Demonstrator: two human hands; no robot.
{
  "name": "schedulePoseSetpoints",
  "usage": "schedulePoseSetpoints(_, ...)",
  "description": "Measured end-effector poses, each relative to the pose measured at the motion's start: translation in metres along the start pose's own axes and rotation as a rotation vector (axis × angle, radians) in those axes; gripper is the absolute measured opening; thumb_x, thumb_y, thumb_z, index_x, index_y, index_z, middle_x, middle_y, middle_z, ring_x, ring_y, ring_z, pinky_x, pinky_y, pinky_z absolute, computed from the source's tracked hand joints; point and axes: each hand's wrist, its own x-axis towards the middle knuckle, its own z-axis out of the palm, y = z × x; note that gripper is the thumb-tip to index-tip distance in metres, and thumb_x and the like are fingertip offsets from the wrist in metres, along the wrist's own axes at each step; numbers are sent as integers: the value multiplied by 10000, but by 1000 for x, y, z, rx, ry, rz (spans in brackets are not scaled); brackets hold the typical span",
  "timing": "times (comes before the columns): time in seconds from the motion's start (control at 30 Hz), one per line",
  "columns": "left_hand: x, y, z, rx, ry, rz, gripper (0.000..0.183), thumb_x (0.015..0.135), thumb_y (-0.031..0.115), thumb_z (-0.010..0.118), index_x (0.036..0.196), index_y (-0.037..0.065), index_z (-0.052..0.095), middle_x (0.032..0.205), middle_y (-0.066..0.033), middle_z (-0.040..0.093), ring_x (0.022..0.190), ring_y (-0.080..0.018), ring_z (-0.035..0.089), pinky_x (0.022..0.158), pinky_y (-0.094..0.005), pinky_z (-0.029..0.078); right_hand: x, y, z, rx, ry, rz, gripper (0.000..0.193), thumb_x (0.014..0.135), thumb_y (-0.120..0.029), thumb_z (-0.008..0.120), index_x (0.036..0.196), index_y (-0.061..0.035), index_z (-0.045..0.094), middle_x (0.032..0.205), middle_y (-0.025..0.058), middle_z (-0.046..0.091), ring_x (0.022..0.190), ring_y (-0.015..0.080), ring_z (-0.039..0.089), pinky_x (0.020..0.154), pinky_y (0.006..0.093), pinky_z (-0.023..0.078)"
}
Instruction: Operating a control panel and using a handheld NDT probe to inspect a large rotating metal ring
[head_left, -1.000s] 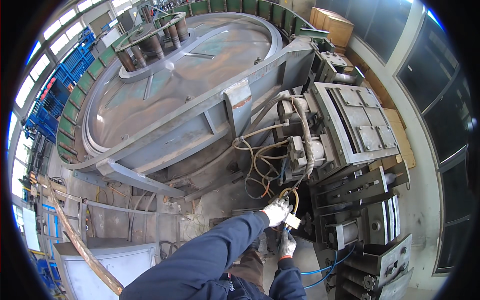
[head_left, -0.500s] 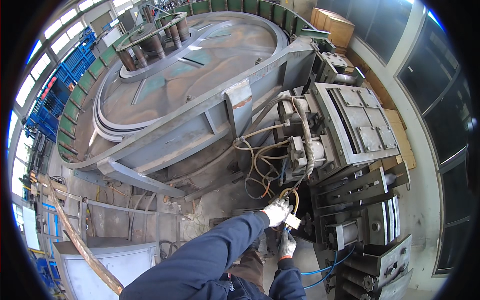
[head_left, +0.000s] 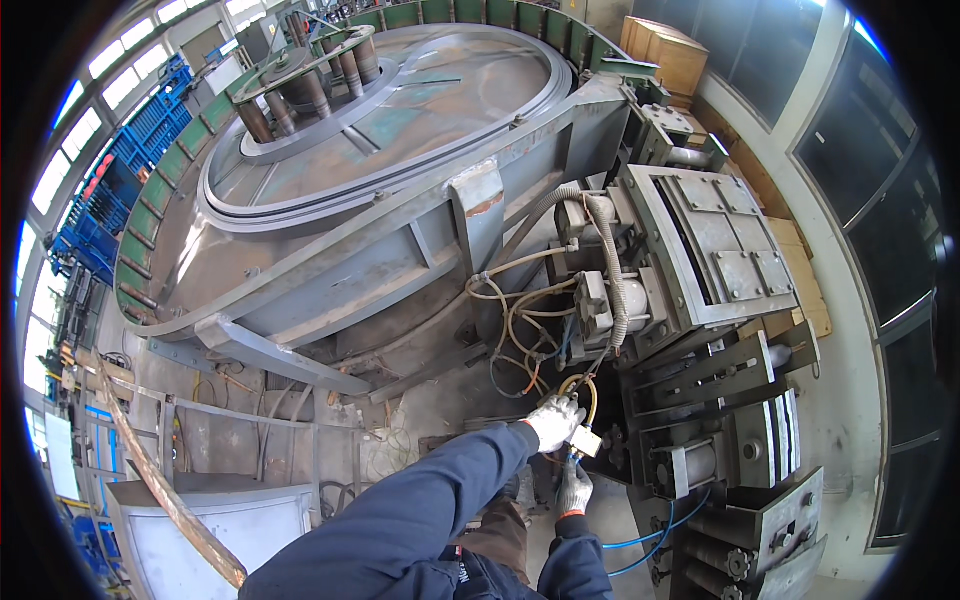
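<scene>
My left hand (head_left: 556, 424), in a whitish work glove, is closed at the upper left of a small cream-coloured box-shaped fitting (head_left: 586, 442). A yellowish hose (head_left: 593, 400) loops up just above those fingers. Below the fitting, my right hand (head_left: 574, 492), gloved too, has its fingers closed around the fitting's lower end, where a bit of blue shows. Exactly what the left fingers pinch is hidden by the glove. Both forearms are in dark blue sleeves.
Tangled hoses (head_left: 520, 320) run to a grey cylinder unit (head_left: 610, 300) ahead. Steel plates and rollers (head_left: 720, 450) stand close on the right, with blue tubing (head_left: 640, 545) beside them. A large round machine (head_left: 430, 150) fills the far left; a metal railing (head_left: 240, 415) is nearer.
The big disc in the round machine has turned, its ring shifting up and right. My hands and the cream fitting stay almost in place.
</scene>
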Motion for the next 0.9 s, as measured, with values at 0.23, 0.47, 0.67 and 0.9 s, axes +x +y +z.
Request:
schedulePoseSetpoints(0.23,1,2,-3,2,21,14,549,745,97,709,1273,-12,605,1163,-201,650,1119,-360,644,977,-454,496,2,1,-5,-49,-21,-51,352,1051,-322,677,1107,16,759,715,-26,624,565,71,528,516,266,410)
schedulePoseSetpoints(0.47,2,2,0,-7,17,15,531,740,92,709,1250,-10,606,1162,-201,651,1124,-362,644,976,-452,496,11,12,-5,-74,4,-121,349,1053,-334,673,1106,1,755,699,-20,630,544,79,558,501,269,422)
schedulePoseSetpoints(0.67,1,2,-3,5,3,6,552,777,101,704,1309,-7,604,1194,-197,656,1149,-358,644,998,-467,496,-7,-9,0,-3,8,-2,290,1030,-264,699,1021,19,763,737,-59,587,617,45,454,548,259,369)
schedulePoseSetpoints(0.9,1,4,-3,10,-35,1,582,791,107,700,1350,-19,597,1221,-207,654,1166,-366,640,1010,-472,495,-11,-14,2,19,5,14,275,1021,-255,713,1037,15,764,739,-65,583,616,46,455,551,258,363)
